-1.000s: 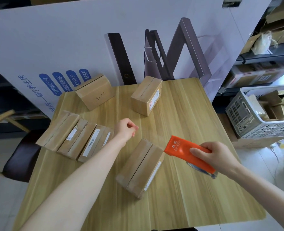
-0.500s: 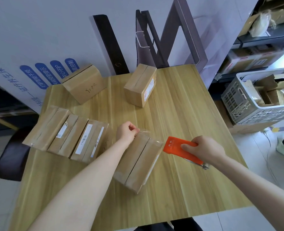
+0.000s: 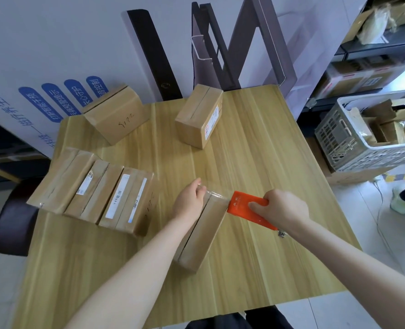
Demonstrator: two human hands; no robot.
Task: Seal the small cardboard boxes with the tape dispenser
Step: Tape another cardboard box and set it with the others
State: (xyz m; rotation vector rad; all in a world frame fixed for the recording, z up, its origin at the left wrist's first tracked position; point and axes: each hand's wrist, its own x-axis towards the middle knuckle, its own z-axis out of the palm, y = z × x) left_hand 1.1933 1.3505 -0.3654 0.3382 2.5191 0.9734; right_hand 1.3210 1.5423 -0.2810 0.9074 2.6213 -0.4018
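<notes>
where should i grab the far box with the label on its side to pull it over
Grip the labelled box from above across its narrower width, thumb on one long side face, fingers on the other. It stands alone on the table, both long sides clear. The left hand, now pinching the tape, looks nearer.

Bare wood of the desk (image 3: 256, 143) runs along its right and near edges; a row of boxes (image 3: 90, 181) crowds the left edge, a corner box (image 3: 118, 117) and a far box (image 3: 196, 119) stand by the far edge, and a middle box (image 3: 204, 231) lies mid-desk.

Box row (image 3: 91, 187) left of dispenser (image 3: 246, 206)
</notes>
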